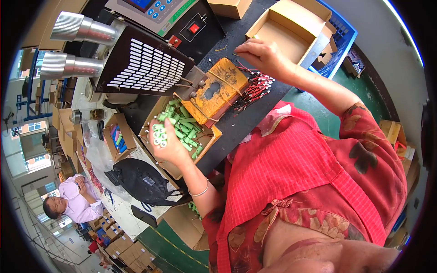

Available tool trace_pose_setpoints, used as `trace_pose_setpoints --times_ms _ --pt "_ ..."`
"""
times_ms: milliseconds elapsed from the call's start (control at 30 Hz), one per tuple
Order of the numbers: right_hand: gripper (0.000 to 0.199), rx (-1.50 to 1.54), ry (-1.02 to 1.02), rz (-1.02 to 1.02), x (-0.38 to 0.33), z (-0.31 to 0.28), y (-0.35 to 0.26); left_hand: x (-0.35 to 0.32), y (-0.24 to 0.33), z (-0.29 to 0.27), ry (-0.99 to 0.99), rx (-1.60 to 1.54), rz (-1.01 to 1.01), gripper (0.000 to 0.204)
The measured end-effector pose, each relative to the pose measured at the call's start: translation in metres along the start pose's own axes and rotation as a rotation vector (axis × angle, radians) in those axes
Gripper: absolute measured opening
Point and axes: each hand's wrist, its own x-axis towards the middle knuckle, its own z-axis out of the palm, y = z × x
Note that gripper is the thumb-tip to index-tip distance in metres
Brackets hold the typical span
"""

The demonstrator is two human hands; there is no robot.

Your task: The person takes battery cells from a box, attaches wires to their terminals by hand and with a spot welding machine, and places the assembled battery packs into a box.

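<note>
Several green cells [160,133] sit bunched in your left hand [170,148], over the cell-filled cardboard box [207,141] at nine o'clock. Your right hand [261,54], at twelve, pinches a red wire [241,61] beside the empty carton [284,34].

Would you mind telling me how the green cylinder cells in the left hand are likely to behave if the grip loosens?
The green cells are smooth round cylinders, so they would probably roll or slip apart. Several sit bundled in the left hand, so some could drop into the cardboard box of loose cells below. They look rigid, unlike the thin red wires near the right hand.
</note>
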Motion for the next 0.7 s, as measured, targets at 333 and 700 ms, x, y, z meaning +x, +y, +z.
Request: trace_pose_setpoints --times_ms 333,700 --pt "0.026 -0.383 -0.508 0.221 -0.022 0.015 0.029 -0.026 0.014 0.030 -0.194 -0.246 -0.033 0.022" --pt "0.017 -0.194 -0.194 0.272 -0.023 0.004 0.031 -0.031 0.010 0.046 -0.439 0.071 0.550 0.023"
